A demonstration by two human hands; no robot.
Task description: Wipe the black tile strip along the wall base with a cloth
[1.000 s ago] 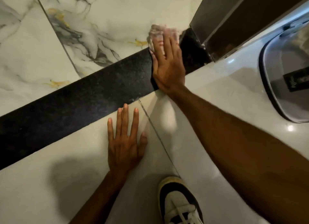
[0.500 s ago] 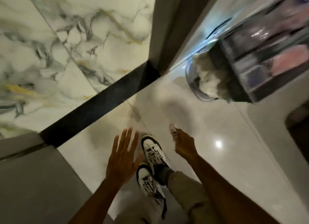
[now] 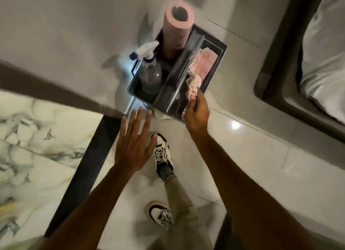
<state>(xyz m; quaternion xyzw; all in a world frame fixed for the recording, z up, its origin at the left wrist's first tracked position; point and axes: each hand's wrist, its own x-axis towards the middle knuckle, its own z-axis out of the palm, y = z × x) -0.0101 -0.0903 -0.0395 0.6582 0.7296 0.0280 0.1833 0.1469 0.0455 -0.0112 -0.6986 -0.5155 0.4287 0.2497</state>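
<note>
The black tile strip runs along the base of the marble wall at the left, from the lower left up to a corner. My right hand is shut on a crumpled pink-white cloth, held over the right compartment of a dark caddy on the floor. My left hand hovers open with fingers spread, above the floor just right of the strip and touching nothing.
The caddy holds a spray bottle, an upright pink paper roll and folded pink cloths. A bed with white bedding stands at the right. My two shoes are on the glossy floor tiles.
I have left the strip, where my right hand pressed the cloth on it, and stood up. My right hand now holds the cloth over the caddy. My left hand lifted off the floor.
</note>
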